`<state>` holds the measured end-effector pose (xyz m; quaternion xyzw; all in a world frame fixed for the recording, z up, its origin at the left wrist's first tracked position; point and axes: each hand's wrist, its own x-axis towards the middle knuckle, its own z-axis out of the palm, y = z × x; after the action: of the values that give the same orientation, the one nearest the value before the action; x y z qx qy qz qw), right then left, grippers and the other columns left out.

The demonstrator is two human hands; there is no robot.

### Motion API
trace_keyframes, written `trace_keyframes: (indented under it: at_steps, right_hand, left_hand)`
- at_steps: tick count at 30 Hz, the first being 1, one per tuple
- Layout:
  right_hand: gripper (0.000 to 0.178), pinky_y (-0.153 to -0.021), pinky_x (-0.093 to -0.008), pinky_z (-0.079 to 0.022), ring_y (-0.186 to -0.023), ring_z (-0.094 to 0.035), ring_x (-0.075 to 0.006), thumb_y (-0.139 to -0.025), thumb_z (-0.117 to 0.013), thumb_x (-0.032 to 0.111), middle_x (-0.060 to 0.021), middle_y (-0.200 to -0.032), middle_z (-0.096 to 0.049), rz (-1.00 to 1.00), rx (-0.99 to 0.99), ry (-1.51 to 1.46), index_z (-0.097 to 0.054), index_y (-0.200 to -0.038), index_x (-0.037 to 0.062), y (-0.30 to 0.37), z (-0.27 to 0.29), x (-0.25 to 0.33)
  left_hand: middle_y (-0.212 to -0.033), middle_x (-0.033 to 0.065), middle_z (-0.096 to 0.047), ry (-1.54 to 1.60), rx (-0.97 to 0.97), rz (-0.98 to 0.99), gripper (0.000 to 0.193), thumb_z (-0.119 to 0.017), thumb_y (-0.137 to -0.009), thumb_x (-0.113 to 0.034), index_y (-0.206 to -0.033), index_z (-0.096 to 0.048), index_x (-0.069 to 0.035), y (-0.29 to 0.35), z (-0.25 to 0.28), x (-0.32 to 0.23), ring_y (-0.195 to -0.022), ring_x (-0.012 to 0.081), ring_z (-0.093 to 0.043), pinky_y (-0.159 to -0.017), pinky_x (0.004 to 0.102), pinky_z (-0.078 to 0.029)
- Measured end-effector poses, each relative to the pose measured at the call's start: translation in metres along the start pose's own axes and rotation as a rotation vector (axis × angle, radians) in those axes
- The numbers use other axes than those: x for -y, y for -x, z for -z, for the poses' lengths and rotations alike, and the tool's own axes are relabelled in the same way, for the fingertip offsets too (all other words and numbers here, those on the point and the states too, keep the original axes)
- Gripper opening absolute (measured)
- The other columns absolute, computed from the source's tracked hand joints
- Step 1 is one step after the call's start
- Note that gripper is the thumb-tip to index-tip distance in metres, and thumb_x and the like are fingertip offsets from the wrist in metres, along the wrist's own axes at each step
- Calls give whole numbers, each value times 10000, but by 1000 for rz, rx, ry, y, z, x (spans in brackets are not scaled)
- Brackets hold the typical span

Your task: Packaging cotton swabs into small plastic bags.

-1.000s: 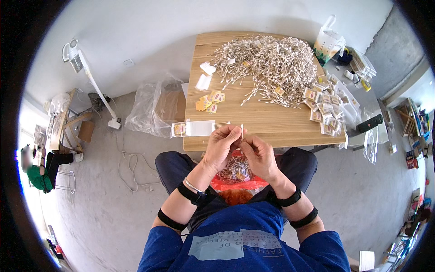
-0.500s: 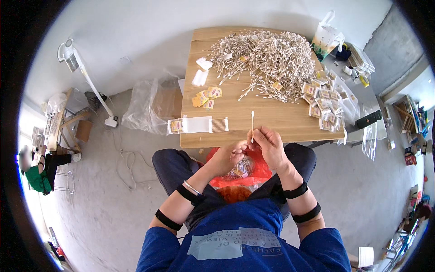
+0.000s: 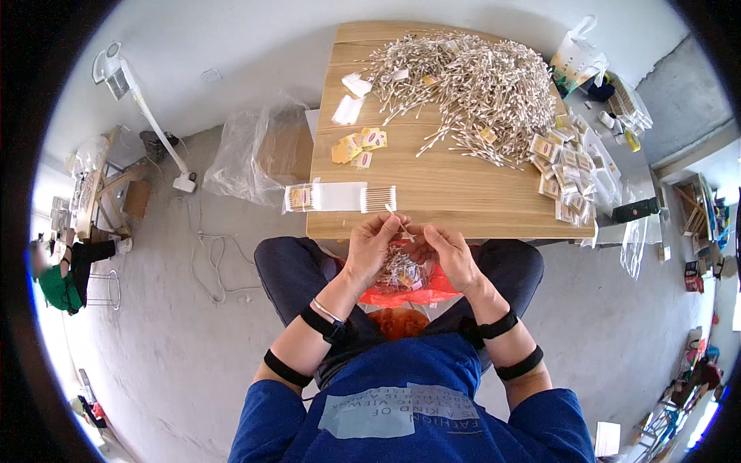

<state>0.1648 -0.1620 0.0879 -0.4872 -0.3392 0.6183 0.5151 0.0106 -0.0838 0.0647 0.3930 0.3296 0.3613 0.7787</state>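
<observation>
Just off the table's near edge, my left hand pinches a thin cotton swab between thumb and fingertips. Close by on the right, my right hand has its fingers curled in by the swab's lower end; whether they grip anything is hidden. Below both hands, a red plastic bag on my lap holds loose swabs. Ahead of my left hand lies a neat row of swabs at the right end of a white strip, with a yellow-and-white printed packet at its left end.
A large heap of swabs covers the wooden table's far right. Small filled packs pile up at its right edge. Yellow cards and white pieces lie left. A person in green sits far left.
The swab has gone from upright in my right hand to slanted at my left fingertips. My left hand rose a little; my right moved slightly down. The view shifted somewhat.
</observation>
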Motion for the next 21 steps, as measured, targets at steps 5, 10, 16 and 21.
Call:
trace_keyframes:
  at_steps: [5, 10, 16, 21]
  right_hand:
    - [296, -773, -255, -501, -856, -608, -109, -970, -544, 153, -77, -946, -668, 67, -34, 22, -571, -1195, -38, -10, -8, -1]
    - [198, -735, -228, -499, -812, -592, -80, -925, -622, 102, -57, -894, -669, 199, -178, 155, -631, -1055, -48, -19, -10, 6]
    - [143, -651, -210, -480, -720, -585, -74, -899, -662, 124, -24, -797, -655, 99, -118, 237, -665, -923, -17, -24, -13, 26]
    - [154, -620, -210, -465, -678, -571, -72, -898, -666, 140, -17, -741, -641, 77, -88, 75, -669, -893, -14, -24, -4, 18]
  left_hand:
    - [-910, 19, -657, 57, -21, -9, 198, -573, -968, -188, -978, -655, -8, -7, 3, -6, -785, 77, -570, -718, 225, -489]
    - [-845, 4, -648, -175, 15, -29, 198, -576, -967, -190, -940, -662, -14, -5, 4, -20, -735, 59, -542, -680, 216, -460]
    - [-763, -25, -618, -416, 146, 19, 240, -588, -960, -201, -900, -658, 21, 3, -6, -18, -685, 46, -517, -640, 213, -442]
    - [-760, -24, -621, -367, 186, 34, 241, -600, -954, -206, -923, -660, 26, 3, -5, -15, -692, 51, -530, -644, 218, -447]
